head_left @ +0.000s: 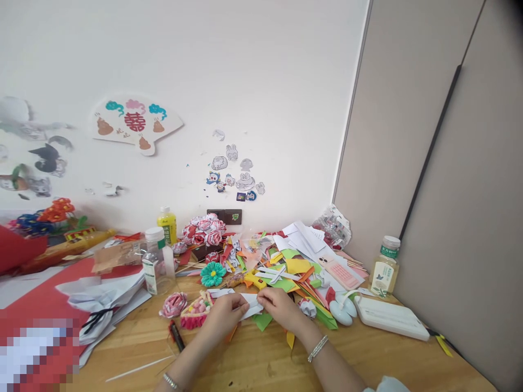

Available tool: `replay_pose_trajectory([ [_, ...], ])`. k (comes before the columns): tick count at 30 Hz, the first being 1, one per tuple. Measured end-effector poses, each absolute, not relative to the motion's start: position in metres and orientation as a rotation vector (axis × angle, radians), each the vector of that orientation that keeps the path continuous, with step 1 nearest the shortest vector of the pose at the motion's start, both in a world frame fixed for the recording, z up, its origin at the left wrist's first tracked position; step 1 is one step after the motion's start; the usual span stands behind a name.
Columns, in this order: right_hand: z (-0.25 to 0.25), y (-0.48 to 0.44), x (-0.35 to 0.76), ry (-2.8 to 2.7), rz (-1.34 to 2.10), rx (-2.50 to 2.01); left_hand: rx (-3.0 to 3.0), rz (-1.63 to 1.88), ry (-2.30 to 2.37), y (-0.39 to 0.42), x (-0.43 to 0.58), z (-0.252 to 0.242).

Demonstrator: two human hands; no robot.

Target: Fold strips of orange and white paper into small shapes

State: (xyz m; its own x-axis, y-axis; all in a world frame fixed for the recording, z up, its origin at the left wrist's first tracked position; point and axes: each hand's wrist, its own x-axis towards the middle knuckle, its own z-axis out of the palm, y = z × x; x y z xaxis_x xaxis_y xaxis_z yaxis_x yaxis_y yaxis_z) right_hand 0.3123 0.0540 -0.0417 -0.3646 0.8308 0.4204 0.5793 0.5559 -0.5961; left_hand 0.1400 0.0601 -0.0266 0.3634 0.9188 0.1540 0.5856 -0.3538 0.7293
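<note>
My left hand point(227, 314) pinches the left part of a small white paper point(252, 306) over the wooden table. My right hand point(279, 308) holds the same paper at its right side, fingers pressed together. Just left of my left hand sit a heart-shaped box point(196, 311) with a pink ruffled edge and a pink-and-white paper rose point(174, 305). Behind the hands lie a teal flower point(213, 274) and a yellow glue gun point(254, 281). A crumpled white paper piece point(308, 308) is right of my right hand.
Colored paper scraps point(298, 265) spread behind the hands. Bottles point(156, 267) stand at left, another bottle point(384, 269) at right. A white rectangular device point(392, 318) lies at the right edge, a dark pen point(176, 335) near my left forearm, and red and white sheets point(36, 288) at far left.
</note>
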Motion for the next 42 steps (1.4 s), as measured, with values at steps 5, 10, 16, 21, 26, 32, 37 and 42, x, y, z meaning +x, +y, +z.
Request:
replay_pose_trajectory([
  [5, -0.0438, 0.0554, 0.3114, -2.083, 0.443, -1.15, 2.056, 0.768, 1.289, 0.0611, 0.1395, -0.0281],
  [10, -0.0436, 0.0549, 0.3113, -2.095, 0.445, -1.16, 2.067, 0.764, 1.285, 0.0621, 0.1394, -0.0291],
  [16, -0.0423, 0.0544, 0.3108, -2.105, 0.433, -1.166, 2.069, 0.757, 1.286, 0.0624, 0.1392, -0.0289],
  [21, -0.0436, 0.0542, 0.3111, -2.117, 0.422, -1.176, 2.088, 0.757, 1.293, 0.0629, 0.1386, -0.0303],
  [26, -0.0446, 0.0544, 0.3112, -2.116, 0.41, -1.174, 2.085, 0.751, 1.285, 0.0621, 0.1394, -0.0298],
  [32, -0.0441, 0.0542, 0.3116, -2.137, 0.392, -1.164, 2.095, 0.753, 1.289, 0.0613, 0.1396, -0.0292],
  [37, -0.0438, 0.0535, 0.3116, -2.145, 0.394, -1.169, 2.11, 0.739, 1.299, 0.0612, 0.1389, -0.0285],
  [42, -0.0447, 0.0546, 0.3118, -2.173, 0.325, -1.167, 2.114, 0.734, 1.306, 0.0617, 0.1391, -0.0294],
])
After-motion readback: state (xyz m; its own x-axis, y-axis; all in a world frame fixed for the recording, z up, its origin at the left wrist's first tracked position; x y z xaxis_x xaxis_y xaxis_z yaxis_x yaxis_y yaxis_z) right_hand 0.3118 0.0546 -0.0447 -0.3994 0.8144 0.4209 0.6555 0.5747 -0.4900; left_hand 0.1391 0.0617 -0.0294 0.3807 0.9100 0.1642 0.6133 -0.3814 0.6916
